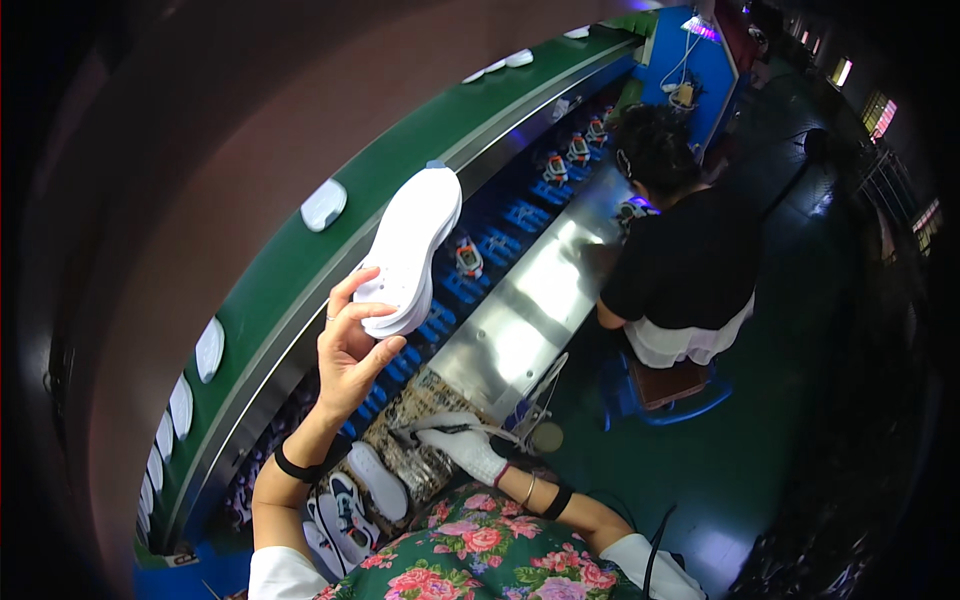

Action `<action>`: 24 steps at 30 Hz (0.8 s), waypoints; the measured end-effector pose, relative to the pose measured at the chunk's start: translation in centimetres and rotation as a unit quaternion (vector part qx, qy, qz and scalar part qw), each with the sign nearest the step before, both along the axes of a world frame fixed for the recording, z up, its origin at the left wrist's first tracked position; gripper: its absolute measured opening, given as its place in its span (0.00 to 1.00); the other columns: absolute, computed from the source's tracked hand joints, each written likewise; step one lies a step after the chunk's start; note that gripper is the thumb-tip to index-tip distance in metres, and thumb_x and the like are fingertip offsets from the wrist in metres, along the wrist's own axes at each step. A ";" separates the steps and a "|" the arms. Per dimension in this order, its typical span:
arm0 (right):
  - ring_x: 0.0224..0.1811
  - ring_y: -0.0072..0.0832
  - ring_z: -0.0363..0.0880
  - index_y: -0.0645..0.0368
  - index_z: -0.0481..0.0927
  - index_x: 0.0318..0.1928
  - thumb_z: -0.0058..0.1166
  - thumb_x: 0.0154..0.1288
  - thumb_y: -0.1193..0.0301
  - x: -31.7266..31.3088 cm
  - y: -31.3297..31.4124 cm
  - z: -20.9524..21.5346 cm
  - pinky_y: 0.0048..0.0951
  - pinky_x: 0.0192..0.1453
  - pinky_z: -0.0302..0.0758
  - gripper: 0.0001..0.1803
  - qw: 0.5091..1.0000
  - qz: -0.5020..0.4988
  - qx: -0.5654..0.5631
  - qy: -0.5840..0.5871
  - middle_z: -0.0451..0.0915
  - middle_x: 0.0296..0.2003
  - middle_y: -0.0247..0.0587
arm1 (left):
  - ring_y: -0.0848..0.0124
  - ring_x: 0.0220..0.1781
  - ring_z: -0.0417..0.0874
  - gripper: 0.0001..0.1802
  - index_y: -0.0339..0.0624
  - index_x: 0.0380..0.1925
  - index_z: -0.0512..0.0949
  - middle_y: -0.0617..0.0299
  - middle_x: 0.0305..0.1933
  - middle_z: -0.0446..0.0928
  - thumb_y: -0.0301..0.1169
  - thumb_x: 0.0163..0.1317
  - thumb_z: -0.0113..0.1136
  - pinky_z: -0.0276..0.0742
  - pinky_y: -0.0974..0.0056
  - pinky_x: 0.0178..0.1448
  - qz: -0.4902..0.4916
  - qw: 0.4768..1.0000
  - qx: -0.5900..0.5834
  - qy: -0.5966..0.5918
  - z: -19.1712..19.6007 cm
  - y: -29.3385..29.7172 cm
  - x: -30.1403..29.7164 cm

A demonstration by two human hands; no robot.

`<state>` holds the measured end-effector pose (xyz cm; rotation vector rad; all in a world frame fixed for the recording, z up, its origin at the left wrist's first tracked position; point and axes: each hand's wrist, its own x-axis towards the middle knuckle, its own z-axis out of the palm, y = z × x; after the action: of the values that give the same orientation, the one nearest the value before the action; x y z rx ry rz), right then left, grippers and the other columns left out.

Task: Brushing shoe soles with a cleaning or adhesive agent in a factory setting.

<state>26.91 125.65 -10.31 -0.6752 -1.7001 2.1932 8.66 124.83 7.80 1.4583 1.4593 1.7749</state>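
Note:
Raised over the edge of the green belt, a white shoe sole [410,240] is pinched at its lower end by my left hand [350,350]. Its flat face is turned up, and a layered edge shows below it. My right hand [465,450], in a white glove, is closed low over the patterned bench cover [405,410]. A slim grey thing and a cord show at its fingers; what it grips is too unclear to name. Beside my left forearm lie another white sole [378,481] and a white shoe with dark trim [350,515].
Several white soles, one at the belt's middle [324,205], lie along the curved green belt [270,260]. Blue holders carry shoes [468,258] beyond a metal tabletop [510,335]. A person in black [685,255] sits on a blue stool [665,395] at the right.

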 end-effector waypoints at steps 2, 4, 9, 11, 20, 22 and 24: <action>0.48 0.26 0.85 0.63 0.88 0.47 0.64 0.65 0.71 0.3 1.5 0.0 0.26 0.60 0.77 0.12 1.000 -0.008 -0.022 0.001 0.89 0.44 0.42 | 0.58 0.76 0.62 0.16 0.40 0.47 0.82 0.51 0.74 0.58 0.24 0.59 0.72 0.66 0.53 0.74 0.013 1.000 -0.003 -0.011 -0.5 3.3 0.4; 0.48 0.26 0.85 0.63 0.89 0.45 0.66 0.63 0.71 0.6 3.2 -0.7 0.26 0.59 0.77 0.12 0.999 -0.018 -0.044 0.009 0.89 0.43 0.41 | 0.59 0.75 0.65 0.16 0.41 0.48 0.80 0.51 0.74 0.58 0.24 0.59 0.71 0.67 0.55 0.73 0.009 0.999 -0.002 -0.032 -0.6 7.4 1.0; 0.48 0.26 0.85 0.63 0.89 0.45 0.67 0.63 0.70 1.6 8.4 -0.2 0.26 0.58 0.78 0.12 0.993 -0.032 -0.100 -0.054 0.89 0.44 0.41 | 0.59 0.74 0.66 0.18 0.37 0.51 0.79 0.52 0.73 0.60 0.23 0.61 0.69 0.67 0.54 0.74 0.012 0.991 0.134 0.021 -1.5 24.4 -0.3; 0.48 0.27 0.85 0.64 0.89 0.45 0.67 0.63 0.71 1.7 9.5 -3.2 0.25 0.58 0.78 0.12 0.992 -0.096 -0.087 -0.001 0.89 0.45 0.41 | 0.58 0.75 0.65 0.23 0.38 0.59 0.76 0.52 0.73 0.60 0.27 0.63 0.67 0.67 0.55 0.74 0.070 0.983 0.153 0.074 0.2 35.8 -1.2; 0.45 0.23 0.86 0.63 0.89 0.43 0.66 0.63 0.72 -0.5 13.5 -4.8 0.24 0.58 0.78 0.10 0.994 -0.105 -0.020 0.012 0.90 0.42 0.40 | 0.54 0.81 0.57 0.33 0.44 0.71 0.68 0.46 0.79 0.57 0.33 0.67 0.64 0.56 0.51 0.80 -0.320 0.918 0.007 0.236 -1.2 53.4 5.7; 0.44 0.22 0.86 0.63 0.89 0.43 0.67 0.63 0.73 -1.3 12.9 -5.6 0.22 0.55 0.80 0.10 0.994 -0.093 -0.053 0.017 0.90 0.42 0.40 | 0.50 0.80 0.58 0.33 0.47 0.71 0.69 0.44 0.79 0.57 0.34 0.66 0.65 0.56 0.48 0.80 -0.425 0.831 -0.018 0.359 -2.2 49.8 7.8; 0.43 0.22 0.86 0.63 0.90 0.41 0.67 0.63 0.71 -2.3 12.3 -4.3 0.28 0.70 0.69 0.09 0.992 -0.078 -0.100 0.026 0.90 0.40 0.40 | 0.45 0.78 0.59 0.33 0.52 0.70 0.71 0.43 0.78 0.57 0.36 0.65 0.67 0.59 0.45 0.78 -0.462 0.782 -0.084 0.410 -2.0 45.9 7.7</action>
<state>24.61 137.95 -14.56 -0.7654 -1.3636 2.2671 16.38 170.69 5.80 2.3934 0.8201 0.3828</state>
